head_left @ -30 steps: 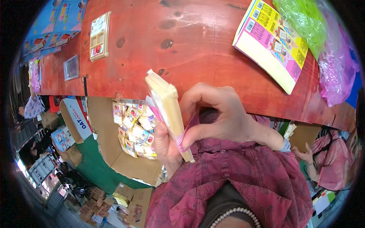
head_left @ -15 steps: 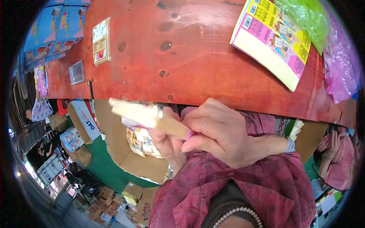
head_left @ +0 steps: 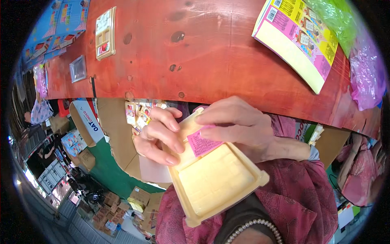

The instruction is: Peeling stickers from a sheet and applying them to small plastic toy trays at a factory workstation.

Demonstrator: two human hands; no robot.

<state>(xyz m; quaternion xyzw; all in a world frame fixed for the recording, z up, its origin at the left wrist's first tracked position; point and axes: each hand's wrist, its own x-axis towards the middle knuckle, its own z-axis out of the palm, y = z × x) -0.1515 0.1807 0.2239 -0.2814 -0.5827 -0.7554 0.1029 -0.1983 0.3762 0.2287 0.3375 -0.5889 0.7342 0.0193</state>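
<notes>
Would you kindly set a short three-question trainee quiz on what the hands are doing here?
1. True or false: both hands grip the cream tray.
2. What colour is the slip on the tray? A green, B pink, C blue.
3. Which hand pinches the slip?

Key: 1 true: the left hand and the right hand both hold it. 2 B. 3 The right hand.
</notes>
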